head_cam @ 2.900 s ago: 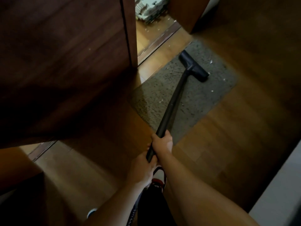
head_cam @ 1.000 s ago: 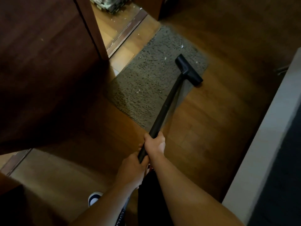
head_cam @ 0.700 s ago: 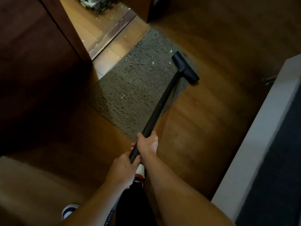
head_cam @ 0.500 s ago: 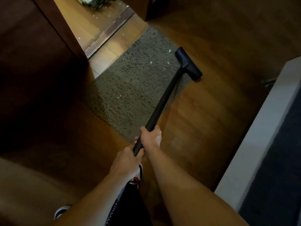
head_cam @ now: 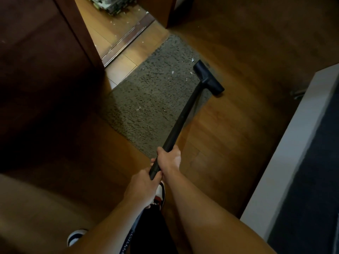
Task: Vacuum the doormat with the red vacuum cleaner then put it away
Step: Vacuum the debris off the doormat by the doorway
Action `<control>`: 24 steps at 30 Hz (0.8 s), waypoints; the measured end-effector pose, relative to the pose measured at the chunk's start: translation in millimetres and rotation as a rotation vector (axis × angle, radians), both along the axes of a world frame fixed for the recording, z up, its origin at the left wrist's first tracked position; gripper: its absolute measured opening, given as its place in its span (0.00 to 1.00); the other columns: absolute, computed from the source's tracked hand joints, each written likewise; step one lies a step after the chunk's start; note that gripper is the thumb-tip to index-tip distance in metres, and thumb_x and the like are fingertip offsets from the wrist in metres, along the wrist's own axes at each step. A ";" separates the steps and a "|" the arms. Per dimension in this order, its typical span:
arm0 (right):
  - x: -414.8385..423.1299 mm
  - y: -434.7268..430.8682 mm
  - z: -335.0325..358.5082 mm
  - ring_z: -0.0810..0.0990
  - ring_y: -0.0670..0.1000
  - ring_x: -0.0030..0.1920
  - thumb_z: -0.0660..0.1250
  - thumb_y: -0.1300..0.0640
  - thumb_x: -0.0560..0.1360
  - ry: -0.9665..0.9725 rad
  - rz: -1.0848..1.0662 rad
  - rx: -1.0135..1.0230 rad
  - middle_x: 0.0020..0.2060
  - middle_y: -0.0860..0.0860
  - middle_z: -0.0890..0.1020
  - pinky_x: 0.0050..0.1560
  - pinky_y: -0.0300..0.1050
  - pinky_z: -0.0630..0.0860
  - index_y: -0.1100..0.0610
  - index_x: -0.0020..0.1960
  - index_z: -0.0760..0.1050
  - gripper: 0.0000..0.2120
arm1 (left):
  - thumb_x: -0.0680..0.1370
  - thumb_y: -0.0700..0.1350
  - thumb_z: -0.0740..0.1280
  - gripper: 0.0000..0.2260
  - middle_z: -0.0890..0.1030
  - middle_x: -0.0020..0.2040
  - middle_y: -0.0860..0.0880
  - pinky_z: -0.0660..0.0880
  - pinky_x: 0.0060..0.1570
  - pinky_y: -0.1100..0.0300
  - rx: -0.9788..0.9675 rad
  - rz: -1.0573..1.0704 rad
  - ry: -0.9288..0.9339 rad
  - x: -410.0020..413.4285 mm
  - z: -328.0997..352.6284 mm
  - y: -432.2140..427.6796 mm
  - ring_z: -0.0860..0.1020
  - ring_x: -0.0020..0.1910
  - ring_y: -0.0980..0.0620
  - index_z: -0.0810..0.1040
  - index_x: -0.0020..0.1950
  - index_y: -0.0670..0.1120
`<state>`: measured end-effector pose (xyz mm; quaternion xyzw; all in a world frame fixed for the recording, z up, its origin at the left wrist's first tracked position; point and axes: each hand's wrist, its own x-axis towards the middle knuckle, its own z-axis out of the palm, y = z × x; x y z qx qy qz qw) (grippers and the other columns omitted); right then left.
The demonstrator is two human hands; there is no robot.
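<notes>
Nearest the camera, the left hand (head_cam: 142, 187) and the right hand (head_cam: 169, 159) are both wrapped tight around the black wand (head_cam: 180, 120) of the vacuum cleaner, right above left. The wand slants away to the nozzle head (head_cam: 208, 77), which sits at the right edge of the grey doormat (head_cam: 146, 99), partly over the wooden floor (head_cam: 229, 134). The cleaner's red body is hidden; no writing is legible. White scraps (head_cam: 172, 72) dot the mat.

A wooden floor (head_cam: 229, 143) carries a grey doormat (head_cam: 156, 99) flecked with white scraps. The black vacuum head (head_cam: 209, 77) rests across the doormat's right edge.
</notes>
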<state>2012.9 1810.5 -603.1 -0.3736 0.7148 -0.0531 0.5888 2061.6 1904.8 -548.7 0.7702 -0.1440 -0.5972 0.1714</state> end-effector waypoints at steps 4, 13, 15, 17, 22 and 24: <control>11.4 46.8 6.3 0.83 0.51 0.29 0.68 0.59 0.79 0.010 0.020 0.022 0.43 0.60 0.83 0.32 0.47 0.83 0.55 0.59 0.69 0.11 | 0.82 0.55 0.59 0.12 0.80 0.35 0.46 0.72 0.22 0.61 0.006 0.047 0.003 8.0 10.9 46.1 0.75 0.21 0.53 0.74 0.45 0.49; 51.1 146.4 27.3 0.81 0.50 0.27 0.67 0.61 0.79 -0.044 0.041 0.062 0.42 0.58 0.81 0.28 0.44 0.79 0.55 0.55 0.69 0.08 | 0.83 0.55 0.58 0.17 0.75 0.27 0.48 0.69 0.20 0.61 -0.031 0.130 0.024 43.7 26.2 151.2 0.72 0.19 0.53 0.75 0.43 0.45; 60.2 164.9 33.3 0.81 0.49 0.27 0.66 0.61 0.79 -0.055 0.056 0.075 0.43 0.58 0.81 0.27 0.42 0.79 0.55 0.58 0.68 0.10 | 0.83 0.54 0.58 0.17 0.75 0.26 0.49 0.69 0.20 0.60 -0.029 0.132 0.025 52.6 28.4 170.4 0.72 0.18 0.53 0.75 0.43 0.44; 66.5 179.6 37.2 0.80 0.49 0.26 0.66 0.60 0.79 -0.059 0.072 0.080 0.42 0.57 0.81 0.27 0.41 0.78 0.55 0.60 0.68 0.12 | 0.83 0.53 0.59 0.16 0.73 0.24 0.50 0.67 0.20 0.61 -0.041 0.146 0.017 57.8 30.3 185.4 0.70 0.17 0.55 0.74 0.41 0.45; 80.1 205.5 37.4 0.82 0.51 0.30 0.67 0.59 0.78 -0.052 0.104 0.075 0.44 0.60 0.83 0.29 0.43 0.79 0.54 0.60 0.69 0.13 | 0.83 0.50 0.60 0.15 0.73 0.25 0.50 0.64 0.22 0.68 -0.078 0.129 -0.066 68.4 35.6 208.9 0.70 0.18 0.59 0.75 0.39 0.47; 83.7 205.3 37.2 0.82 0.49 0.28 0.67 0.59 0.78 -0.051 0.107 0.074 0.45 0.60 0.83 0.28 0.42 0.78 0.55 0.60 0.69 0.13 | 0.83 0.50 0.60 0.15 0.73 0.25 0.50 0.65 0.21 0.68 -0.074 0.147 -0.055 70.7 36.5 208.3 0.70 0.18 0.58 0.76 0.40 0.46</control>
